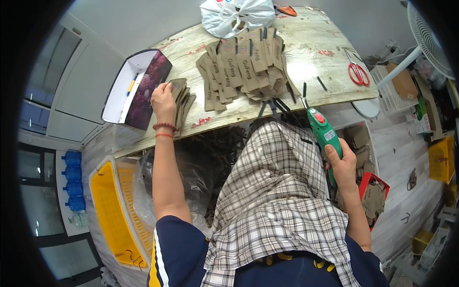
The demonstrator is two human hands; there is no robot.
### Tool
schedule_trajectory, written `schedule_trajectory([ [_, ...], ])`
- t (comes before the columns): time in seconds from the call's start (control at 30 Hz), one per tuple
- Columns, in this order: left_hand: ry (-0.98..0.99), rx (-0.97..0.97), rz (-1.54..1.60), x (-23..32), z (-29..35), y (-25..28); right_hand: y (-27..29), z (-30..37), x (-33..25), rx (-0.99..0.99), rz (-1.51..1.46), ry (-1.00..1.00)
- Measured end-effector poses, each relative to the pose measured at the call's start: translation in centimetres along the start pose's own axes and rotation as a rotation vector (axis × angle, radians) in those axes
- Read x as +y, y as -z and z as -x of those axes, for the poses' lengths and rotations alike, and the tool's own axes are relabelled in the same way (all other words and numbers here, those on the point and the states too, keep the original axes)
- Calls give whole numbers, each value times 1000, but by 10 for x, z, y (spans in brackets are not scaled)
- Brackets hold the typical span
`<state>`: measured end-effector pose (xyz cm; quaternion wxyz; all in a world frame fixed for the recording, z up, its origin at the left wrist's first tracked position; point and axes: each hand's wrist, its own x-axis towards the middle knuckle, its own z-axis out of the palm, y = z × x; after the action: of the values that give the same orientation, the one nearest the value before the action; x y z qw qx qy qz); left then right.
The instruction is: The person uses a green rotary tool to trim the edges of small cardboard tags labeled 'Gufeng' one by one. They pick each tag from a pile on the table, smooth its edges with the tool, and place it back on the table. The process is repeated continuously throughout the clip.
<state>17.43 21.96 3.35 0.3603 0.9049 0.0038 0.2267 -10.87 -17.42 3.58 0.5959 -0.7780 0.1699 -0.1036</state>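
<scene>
At the table's near left, my left hand (164, 101) is closed, its fingertips pinching the edge of a brown fabric piece (179, 85) on a small stack. My right hand (342, 161) grips a green hand-held tool (324, 128) with a red button and a narrow metal tip, which points up over the table's front edge. Between the hands lies a large fanned pile of brown printed fabric pieces (232, 67), with black straps (273, 106) hanging off the edge. A black strip (322, 83) lies near the tool's tip.
An open box with a dark floral side (152, 91) stands at the table's left. Red-handled scissors (358, 74) and a white plastic bag (237, 18) rest on the table (315, 36). Yellow crate (107, 210) left, red box (378, 184) right. A checked cloth (277, 167) covers my lap.
</scene>
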Motion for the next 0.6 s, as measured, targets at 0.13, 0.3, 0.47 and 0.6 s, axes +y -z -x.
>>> schedule_trajectory([
  [0.13, -29, 116, -593, -42, 9, -33, -4, -1, 5, 3, 43, 19],
  [0.3, -230, 419, -704, -10, -8, -53, -2, 3, 2, 31, 58, -4],
  [0.47, -94, 62, -358, 73, -24, -99, -5, -1, -6, 8, 44, 9],
  [0.6, 287, -262, -277, 93, -59, -121, -7, 1, -6, 26, 51, 15],
])
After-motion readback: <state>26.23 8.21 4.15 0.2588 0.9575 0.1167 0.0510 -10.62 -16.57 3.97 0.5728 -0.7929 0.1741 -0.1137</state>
